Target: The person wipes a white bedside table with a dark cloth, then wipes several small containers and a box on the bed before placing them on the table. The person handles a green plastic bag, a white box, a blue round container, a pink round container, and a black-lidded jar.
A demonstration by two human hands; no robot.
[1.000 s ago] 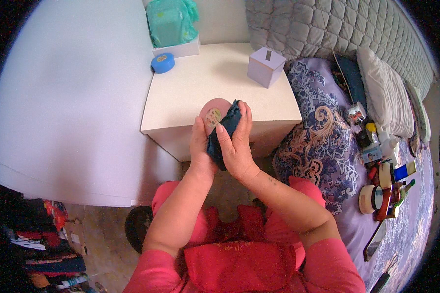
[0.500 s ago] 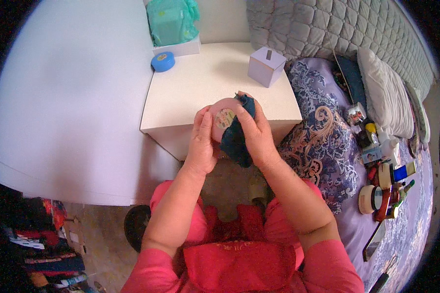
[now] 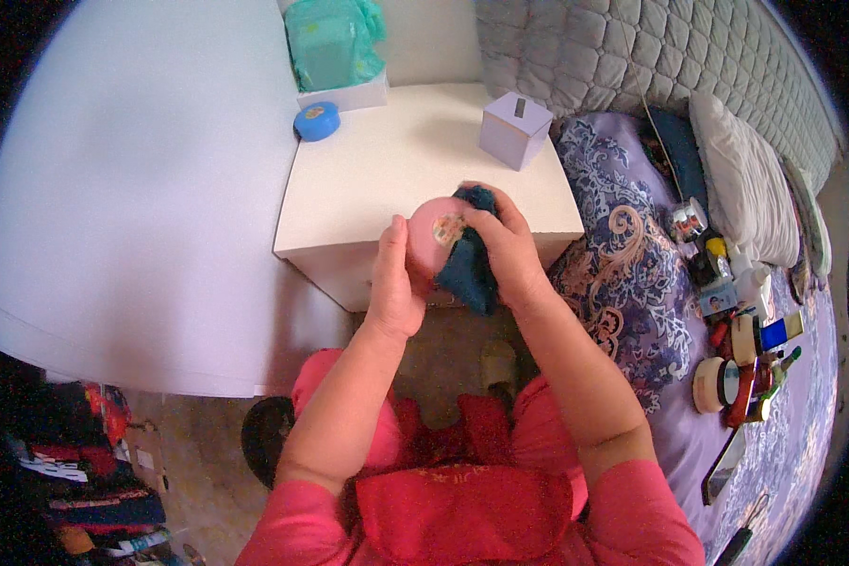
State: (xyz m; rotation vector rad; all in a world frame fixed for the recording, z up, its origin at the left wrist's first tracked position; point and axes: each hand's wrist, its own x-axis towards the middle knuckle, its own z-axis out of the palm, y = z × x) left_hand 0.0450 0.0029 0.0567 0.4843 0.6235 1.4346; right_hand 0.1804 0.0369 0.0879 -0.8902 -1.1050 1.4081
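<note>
A round pink tub (image 3: 426, 236) with a printed round label in the middle of its face is held between my hands, just over the white cabinet's front edge. Along the tub's left side lies my left hand (image 3: 395, 275), supporting it, its fingers fairly straight and partly hidden. My right hand (image 3: 509, 241) grips a dark teal cloth (image 3: 472, 269) against the tub's right side, thumb toward the label. Part of the cloth hangs down below the tub.
On the white cabinet (image 3: 396, 170) stand a lilac box (image 3: 514, 132) with a slot, a blue round tub (image 3: 317, 121), and a green plastic-wrapped package (image 3: 335, 47) on a white box. Right is a bed (image 3: 623, 236) with pillows, jars and bottles. Clothes (image 3: 90, 472) lie lower left.
The pink tub has turned in my hands, and its label now sits farther right. My left fingers have straightened along its side. The cloth has shifted slightly right with my right hand.
</note>
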